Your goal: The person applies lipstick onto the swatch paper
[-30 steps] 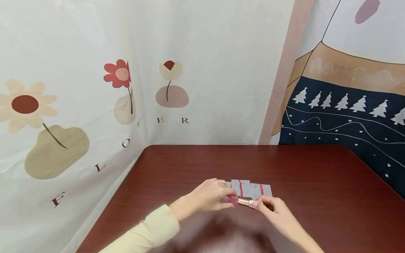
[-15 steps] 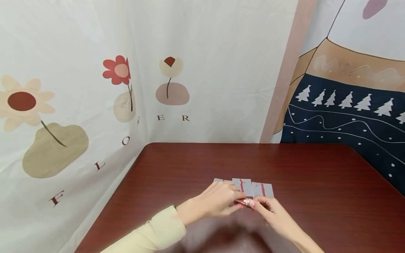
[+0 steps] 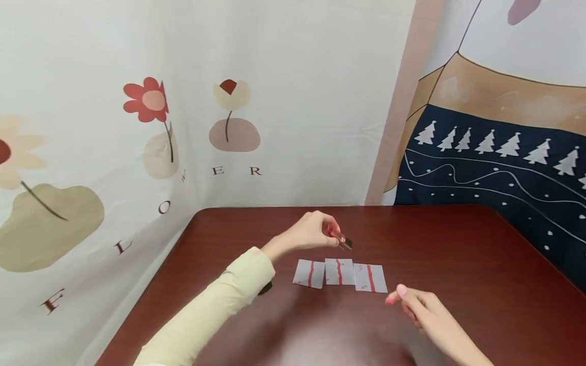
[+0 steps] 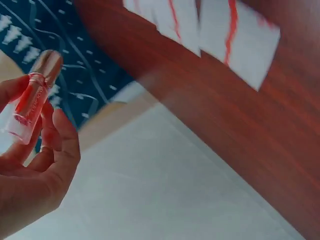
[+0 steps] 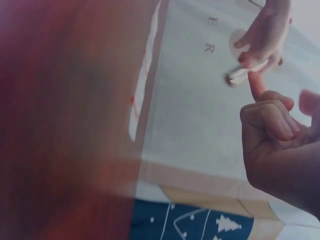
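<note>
My left hand (image 3: 311, 231) is raised over the far part of the table and pinches a lip gloss tube (image 3: 343, 240) between thumb and fingers. The left wrist view shows the tube's gold cap and its clear, red-tinted body (image 4: 28, 111). Below and nearer me lie three white paper pieces in a row: a left paper (image 3: 302, 272), a middle paper (image 3: 331, 273) and a right paper (image 3: 363, 279). Each bears a wavy red streak. Just right of the papers, my right hand (image 3: 426, 307) hovers with loosely bent fingers and holds nothing. Red marks show on its fingertips (image 5: 256, 82).
The reddish-brown table (image 3: 458, 254) has rounded far corners. A pale curtain (image 3: 311, 101) with printed flowers and letters stands behind and to the left. A dark blue tree-patterned cloth (image 3: 494, 168) hangs at the right. A small dark object (image 3: 265, 288) shows under the left sleeve.
My hands were together at the tube in front of the papers. The left has since moved up and away with the tube; the right has let go and drawn right. All three papers now show.
</note>
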`<state>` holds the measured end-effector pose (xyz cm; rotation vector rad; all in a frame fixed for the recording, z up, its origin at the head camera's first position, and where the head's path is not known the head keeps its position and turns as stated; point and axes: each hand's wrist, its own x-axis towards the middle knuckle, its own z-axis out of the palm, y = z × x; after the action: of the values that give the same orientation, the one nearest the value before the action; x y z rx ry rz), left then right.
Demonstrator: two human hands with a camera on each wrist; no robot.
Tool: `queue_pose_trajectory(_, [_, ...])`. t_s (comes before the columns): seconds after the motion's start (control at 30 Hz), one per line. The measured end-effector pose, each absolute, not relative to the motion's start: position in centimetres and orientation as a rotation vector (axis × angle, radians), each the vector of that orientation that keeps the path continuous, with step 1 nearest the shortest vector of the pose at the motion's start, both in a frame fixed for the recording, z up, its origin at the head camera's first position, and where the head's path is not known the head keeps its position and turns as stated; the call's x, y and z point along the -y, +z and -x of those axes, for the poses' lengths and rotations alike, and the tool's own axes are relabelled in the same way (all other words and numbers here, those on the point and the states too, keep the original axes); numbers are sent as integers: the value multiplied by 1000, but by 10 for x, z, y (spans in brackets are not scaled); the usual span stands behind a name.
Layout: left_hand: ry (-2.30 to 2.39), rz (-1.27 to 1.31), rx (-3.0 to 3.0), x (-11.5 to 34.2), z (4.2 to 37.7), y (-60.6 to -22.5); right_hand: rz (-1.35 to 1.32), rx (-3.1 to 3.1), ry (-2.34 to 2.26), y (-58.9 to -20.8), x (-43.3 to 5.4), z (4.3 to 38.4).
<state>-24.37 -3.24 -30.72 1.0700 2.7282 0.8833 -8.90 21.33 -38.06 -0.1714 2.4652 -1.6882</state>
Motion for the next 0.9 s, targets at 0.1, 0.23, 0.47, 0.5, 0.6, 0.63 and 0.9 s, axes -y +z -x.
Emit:
queue_pose_trajectory(0.1, [763, -965, -2803, 37, 261, -313, 156, -2513, -1551, -387, -215, 80])
queue_pose_trajectory(0.23, [638, -848, -2873, 46, 272, -329, 231, -2608, -1475, -397, -213, 60])
queue_pose_trajectory(0.47, [460, -750, -2870, 63, 271, -358, -66, -2542, -1591, -413, -195, 27])
queue_pose_trajectory(0.5, [438, -746, -2866, 64, 270, -360, -82, -2553, -1602, -415, -193, 24])
queue_pose_trajectory(0.6, [410, -747, -2849, 66, 268, -367, -26, -2696, -1613, -422, -189, 17])
queue_pose_trajectory(0.63, [412, -754, -2845, 66, 268, -368, -6, -2737, -1613, -424, -189, 16])
queue_pose_trajectory(0.9, [580, -756, -2789, 74, 267, -373, -170, -2736, -1542, -416, -196, 26])
